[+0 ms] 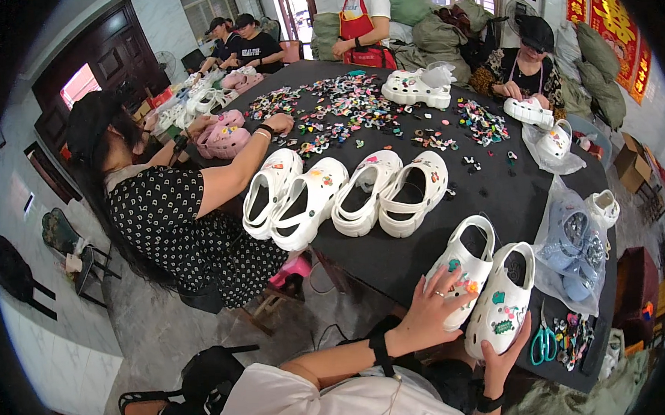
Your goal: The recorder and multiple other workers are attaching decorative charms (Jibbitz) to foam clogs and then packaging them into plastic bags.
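Two white clogs stand side by side at the near table edge, both set with colourful charms. My left hand wraps round the toe of the left white clog, its fingers over the top beside an orange flower charm. My right hand grips the toe of the right white clog from its right side. That clog carries a green spiky charm and other small charms. My right palm is partly hidden beneath the shoe. Teal-handled scissors lie right of my right hand, next to a pile of charms.
More white clogs stand left along the black table. Loose charms cover its far middle. A plastic bag of blue clogs lies right. At left a co-worker handles a pink clog; other people sit or stand round the table.
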`<state>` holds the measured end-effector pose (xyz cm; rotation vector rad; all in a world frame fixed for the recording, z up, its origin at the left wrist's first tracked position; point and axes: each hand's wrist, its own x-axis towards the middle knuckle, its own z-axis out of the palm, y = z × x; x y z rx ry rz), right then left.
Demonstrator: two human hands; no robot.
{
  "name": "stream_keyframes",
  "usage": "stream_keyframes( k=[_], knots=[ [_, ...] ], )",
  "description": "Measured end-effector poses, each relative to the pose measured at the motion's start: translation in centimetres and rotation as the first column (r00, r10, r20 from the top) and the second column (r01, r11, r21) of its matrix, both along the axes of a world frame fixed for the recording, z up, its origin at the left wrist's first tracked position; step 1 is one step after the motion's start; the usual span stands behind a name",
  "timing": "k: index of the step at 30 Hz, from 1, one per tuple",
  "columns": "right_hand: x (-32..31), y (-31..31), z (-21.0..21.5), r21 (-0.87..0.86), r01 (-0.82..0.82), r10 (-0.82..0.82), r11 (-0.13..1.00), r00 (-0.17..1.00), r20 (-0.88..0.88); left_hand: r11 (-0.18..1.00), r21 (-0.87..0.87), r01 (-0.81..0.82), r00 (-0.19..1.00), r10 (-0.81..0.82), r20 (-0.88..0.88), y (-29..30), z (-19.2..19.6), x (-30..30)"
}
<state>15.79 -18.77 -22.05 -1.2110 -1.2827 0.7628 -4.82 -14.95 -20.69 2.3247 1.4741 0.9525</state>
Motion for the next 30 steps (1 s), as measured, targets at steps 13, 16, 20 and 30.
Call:
stream_keyframes(
  k=[13, 16, 20, 30],
  knots=[
    [0.5, 0.0, -1.2, 0.0, 0.054, -0.054, 0.999, 0.998, 0.023, 0.999, 0.031, 0.034, 0.999, -0.034, -0.015, 0.1, -0.1, -2.0],
    [0.3, 0.5, -0.6, -0.025, -0.002, 0.002, 1.0, 1.0, -0.014, 0.999, 0.048, -0.002, 0.999, 0.004, -0.047, 0.1, -0.2, -2.2],
    [1.1, 0.3, -0.4, -0.019, -0.047, 0.041, 0.999, 0.97, -0.241, 0.998, 0.05, -0.023, 0.998, 0.026, -0.054, -0.7, 0.2, -1.6],
    [3.5, -1.2, 0.4, 0.014, 0.174, -0.175, 0.985, 0.979, 0.109, 0.931, 0.155, 0.331, 0.939, -0.309, -0.149, -2.6, 0.1, 1.2]
  ],
)
